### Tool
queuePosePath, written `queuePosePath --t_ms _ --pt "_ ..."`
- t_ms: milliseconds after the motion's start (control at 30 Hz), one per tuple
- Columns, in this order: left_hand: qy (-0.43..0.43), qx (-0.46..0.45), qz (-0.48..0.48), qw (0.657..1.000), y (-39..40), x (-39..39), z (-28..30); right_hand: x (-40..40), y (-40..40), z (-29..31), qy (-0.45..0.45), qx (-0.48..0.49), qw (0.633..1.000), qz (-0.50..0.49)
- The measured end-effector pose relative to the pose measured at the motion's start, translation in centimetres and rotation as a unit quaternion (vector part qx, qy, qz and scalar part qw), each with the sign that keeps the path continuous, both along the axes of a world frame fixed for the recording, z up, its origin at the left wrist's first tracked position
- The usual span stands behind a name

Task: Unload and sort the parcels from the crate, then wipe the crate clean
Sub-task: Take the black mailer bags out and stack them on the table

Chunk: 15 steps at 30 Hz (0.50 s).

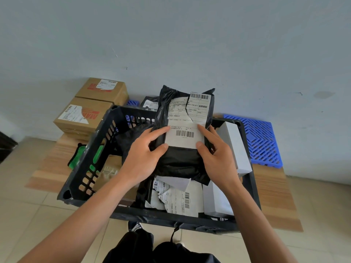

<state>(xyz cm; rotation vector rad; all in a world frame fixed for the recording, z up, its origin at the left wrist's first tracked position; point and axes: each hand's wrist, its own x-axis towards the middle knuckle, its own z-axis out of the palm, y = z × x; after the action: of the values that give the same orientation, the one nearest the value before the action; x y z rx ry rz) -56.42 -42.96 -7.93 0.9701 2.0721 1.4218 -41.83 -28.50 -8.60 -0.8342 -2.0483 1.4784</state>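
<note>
A: Starting at your nine o'clock, what's already out?

B: Two brown cartons (89, 109) are stacked against the wall at about ten o'clock from the crate (91, 160), and a green cloth (76, 158) lies just outside its left wall on the cardboard sheet (49, 168). I'd judge the cartons as sorted already and the cloth as waiting for the wipe.

A: And in the middle?

B: Your left hand (142, 158) grips the left edge of the black poly parcel (180, 133), thumb on its front; your right hand (218, 158) clamps the right edge the same way. You hold it upright over the crate, torn label facing you. Another black bag (150, 103) sits beyond the crate at twelve o'clock.

A: What's left?

B: Plenty. Below the parcel, at six o'clock, lies a labelled white mailer (180, 202), and white boxes (235, 145) stand along the crate's right wall. At two o'clock the blue plastic pallet (262, 141) carries nothing visible. Wiping hasn't started, I'd say.
</note>
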Motion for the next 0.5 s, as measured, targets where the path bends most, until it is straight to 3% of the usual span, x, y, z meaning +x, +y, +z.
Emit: queuePosePath --t_ms 500 --pt "0.072 -0.027 -0.050 0.996 3.6 -13.2 2.9 -11.4 3.1 3.0 -0.012 0.054 0.998 -0.029"
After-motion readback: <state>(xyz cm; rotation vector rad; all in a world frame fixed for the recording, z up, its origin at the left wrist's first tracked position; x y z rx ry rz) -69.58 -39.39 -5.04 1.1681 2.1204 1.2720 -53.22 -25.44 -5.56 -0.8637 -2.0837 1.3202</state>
